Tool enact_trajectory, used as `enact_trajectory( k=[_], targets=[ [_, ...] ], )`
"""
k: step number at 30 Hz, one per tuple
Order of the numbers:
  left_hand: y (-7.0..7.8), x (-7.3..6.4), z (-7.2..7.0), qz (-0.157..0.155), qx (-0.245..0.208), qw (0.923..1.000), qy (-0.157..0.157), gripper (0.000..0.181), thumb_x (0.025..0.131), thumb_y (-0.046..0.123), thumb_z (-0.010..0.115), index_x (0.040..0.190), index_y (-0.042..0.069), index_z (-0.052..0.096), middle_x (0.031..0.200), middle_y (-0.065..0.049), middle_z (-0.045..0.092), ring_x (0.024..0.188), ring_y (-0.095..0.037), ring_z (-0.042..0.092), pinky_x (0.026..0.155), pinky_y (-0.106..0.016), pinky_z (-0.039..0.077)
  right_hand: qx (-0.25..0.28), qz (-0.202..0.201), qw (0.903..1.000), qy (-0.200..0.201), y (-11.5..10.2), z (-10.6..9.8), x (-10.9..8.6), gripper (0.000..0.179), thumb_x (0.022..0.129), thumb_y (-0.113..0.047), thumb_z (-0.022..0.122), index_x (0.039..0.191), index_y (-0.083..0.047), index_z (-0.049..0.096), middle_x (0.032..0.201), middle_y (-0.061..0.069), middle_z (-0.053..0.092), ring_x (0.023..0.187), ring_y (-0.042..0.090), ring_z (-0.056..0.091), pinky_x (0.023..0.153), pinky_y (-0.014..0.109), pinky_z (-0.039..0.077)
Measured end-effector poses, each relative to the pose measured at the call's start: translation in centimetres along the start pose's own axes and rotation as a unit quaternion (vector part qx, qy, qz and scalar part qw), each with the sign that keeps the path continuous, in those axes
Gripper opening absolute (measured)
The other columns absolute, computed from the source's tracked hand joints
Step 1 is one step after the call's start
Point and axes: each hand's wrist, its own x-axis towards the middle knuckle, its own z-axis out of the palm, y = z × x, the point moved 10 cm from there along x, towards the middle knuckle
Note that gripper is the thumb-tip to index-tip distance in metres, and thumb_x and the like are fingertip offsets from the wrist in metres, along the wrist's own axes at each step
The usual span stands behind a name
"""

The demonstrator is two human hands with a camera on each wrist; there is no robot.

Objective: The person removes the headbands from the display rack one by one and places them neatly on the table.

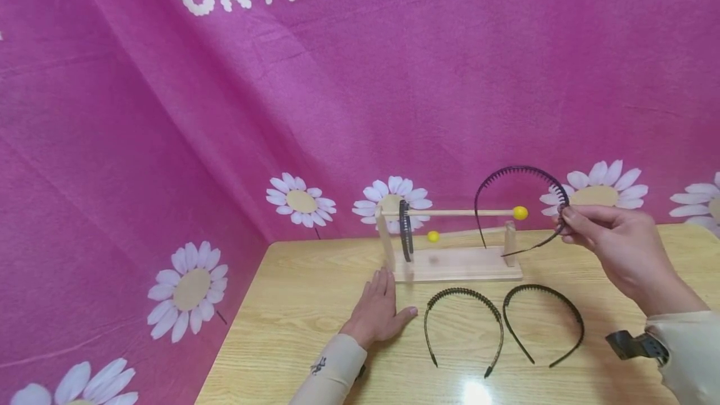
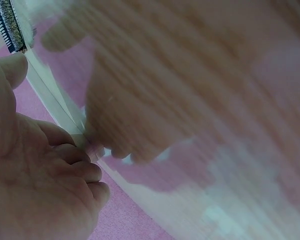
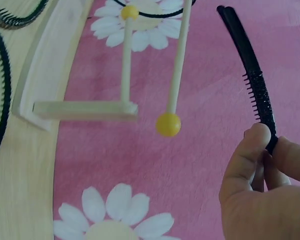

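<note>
My right hand [image 1: 624,249] pinches a black toothed headband [image 1: 520,169] between thumb and fingers, raised at the right end of a wooden stand [image 1: 455,272]. In the right wrist view this headband [image 3: 260,95] appears edge-on, apart from the upper rod's yellow ball [image 3: 168,124]. Another dark headband [image 1: 404,230] hangs near the left end of the upper rod [image 1: 461,212]. My left hand [image 1: 377,311] rests on the table with fingers extended, fingertips at the base's left front corner. The left wrist view shows its palm side and relaxed fingers [image 2: 65,135].
Two more dark headbands, one at the left [image 1: 463,291] and one at the right [image 1: 582,330], lie on the wooden table [image 1: 315,286] before the stand. A lower rod ends in a yellow ball [image 1: 433,237] pointing left. A pink cloth [image 1: 394,92] with daisies hangs behind.
</note>
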Motion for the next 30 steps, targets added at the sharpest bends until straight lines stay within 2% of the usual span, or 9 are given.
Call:
enact_trajectory(
  k=[10, 14, 26, 30],
  targets=[
    [0.2, 0.1, -0.2, 0.005, 0.008, 1.0000, 0.003, 0.091, 0.102, 0.058, 0.044, 0.156, -0.009, 0.015, 0.164, -0.025, 0.009, 0.152, -0.035, 0.010, 0.122, -0.045, 0.015, 0.014, 0.010, 0.9997, -0.015, 0.2, -3.1, -1.1, 0.027, 0.097, 0.013, 0.055, 0.098, 0.001, 0.079, 0.090, 0.009, 0.076, 0.076, 0.013, 0.073, 0.070, 0.024, 0.060],
    [0.2, 0.1, -0.2, 0.006, 0.007, 1.0000, 0.002, 0.091, 0.102, 0.058, 0.044, 0.156, -0.009, 0.015, 0.164, -0.025, 0.008, 0.152, -0.035, 0.009, 0.122, -0.045, 0.015, 0.002, 0.020, 0.9997, -0.014, 0.4, -4.3, -1.6, 0.028, 0.099, 0.011, 0.054, 0.097, -0.002, 0.080, 0.091, 0.010, 0.076, 0.077, 0.013, 0.073, 0.069, 0.024, 0.060],
    [0.3, -0.1, -0.1, 0.005, -0.006, 1.0000, 0.003, 0.091, 0.102, 0.056, 0.046, 0.156, -0.010, 0.016, 0.164, -0.026, 0.010, 0.151, -0.036, 0.011, 0.122, -0.047, 0.017, -0.027, 0.053, 0.9982, 0.011, 1.6, -7.8, -2.3, 0.028, 0.099, 0.007, 0.057, 0.091, -0.006, 0.081, 0.085, 0.009, 0.076, 0.078, 0.011, 0.074, 0.069, 0.022, 0.059],
    [0.4, -0.2, -0.2, 0.009, -0.007, 0.9999, 0.006, 0.091, 0.102, 0.056, 0.046, 0.155, -0.011, 0.016, 0.163, -0.027, 0.011, 0.151, -0.037, 0.012, 0.121, -0.048, 0.018, -0.022, 0.068, 0.9974, 0.014, 2.4, -9.1, -2.5, 0.030, 0.100, 0.007, 0.055, 0.090, -0.006, 0.080, 0.083, 0.011, 0.076, 0.077, 0.014, 0.074, 0.069, 0.024, 0.059]
  ],
)
